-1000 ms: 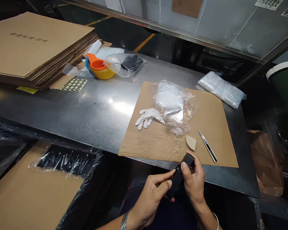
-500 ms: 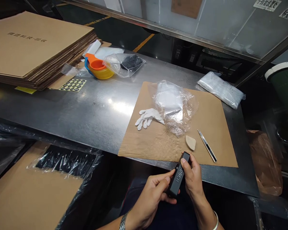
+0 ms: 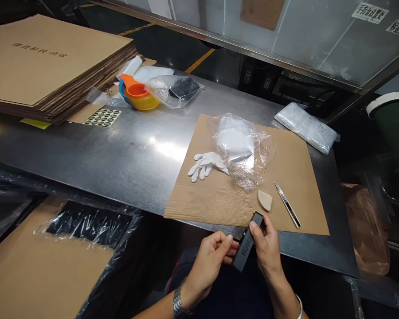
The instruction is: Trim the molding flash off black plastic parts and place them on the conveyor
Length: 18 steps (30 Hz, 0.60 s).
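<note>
Right hand (image 3: 267,249) pinches lettered black bar (image 3: 244,251) near cardboard sheet's (image 3: 206,203) near edge; left hand (image 3: 210,260), thumb and fingers pressed together, meets bar's side.

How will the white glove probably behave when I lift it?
The white glove will probably sag, since its fingers lie limp and creased. It looks like thin cloth, so likely light. Its cuff seems to meet the clear plastic, which might shift.

Cardboard stack (image 3: 56,66) (printed on top)
</note>
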Available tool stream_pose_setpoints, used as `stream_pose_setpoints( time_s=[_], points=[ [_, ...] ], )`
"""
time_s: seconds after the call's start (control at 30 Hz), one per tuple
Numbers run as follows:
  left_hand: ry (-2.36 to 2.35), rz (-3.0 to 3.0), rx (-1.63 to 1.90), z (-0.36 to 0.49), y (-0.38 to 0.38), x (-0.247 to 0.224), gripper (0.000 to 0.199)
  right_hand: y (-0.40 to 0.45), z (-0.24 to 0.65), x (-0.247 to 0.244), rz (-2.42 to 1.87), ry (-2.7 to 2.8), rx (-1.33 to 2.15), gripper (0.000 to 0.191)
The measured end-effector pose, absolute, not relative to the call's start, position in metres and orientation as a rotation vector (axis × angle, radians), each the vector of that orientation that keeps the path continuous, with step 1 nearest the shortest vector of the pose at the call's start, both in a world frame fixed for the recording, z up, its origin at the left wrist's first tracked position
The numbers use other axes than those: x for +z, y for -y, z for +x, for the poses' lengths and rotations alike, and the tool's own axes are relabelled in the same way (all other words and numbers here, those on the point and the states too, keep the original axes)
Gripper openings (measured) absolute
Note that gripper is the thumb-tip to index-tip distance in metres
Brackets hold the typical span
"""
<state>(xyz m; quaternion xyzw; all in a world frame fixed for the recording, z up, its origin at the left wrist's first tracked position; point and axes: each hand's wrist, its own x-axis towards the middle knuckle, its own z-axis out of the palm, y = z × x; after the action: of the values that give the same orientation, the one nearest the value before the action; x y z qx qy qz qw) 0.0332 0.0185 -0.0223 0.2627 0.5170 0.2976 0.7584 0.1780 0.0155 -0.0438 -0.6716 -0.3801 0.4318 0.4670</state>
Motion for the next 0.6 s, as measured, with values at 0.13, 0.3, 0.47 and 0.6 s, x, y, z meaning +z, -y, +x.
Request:
stream_pose_setpoints(
  time_s=[0.13,0.3,0.47,0.6],
  points=[
    [-1.083,0.748,0.647,0.026,-0.022,-0.025,0.037,-0.022,0.180,-0.045,-1.751,1.050,0.963,0.039],
    [-1.045,1.098,0.708,0.022,-0.024,-0.036,0.051,-0.046,0.173,-0.043,-1.915,1.397,0.693,0.041],
    [-1.151,1.162,0.888,0.025,-0.047,-0.070,0.043,-0.090,0.176,-0.039,-1.865,1.660,0.574,0.044],
    [-1.431,1.267,0.955,0.025,-0.068,-0.094,0.053,-0.148,0.196,-0.036,-1.856,1.748,0.448,0.034]
  ],
)
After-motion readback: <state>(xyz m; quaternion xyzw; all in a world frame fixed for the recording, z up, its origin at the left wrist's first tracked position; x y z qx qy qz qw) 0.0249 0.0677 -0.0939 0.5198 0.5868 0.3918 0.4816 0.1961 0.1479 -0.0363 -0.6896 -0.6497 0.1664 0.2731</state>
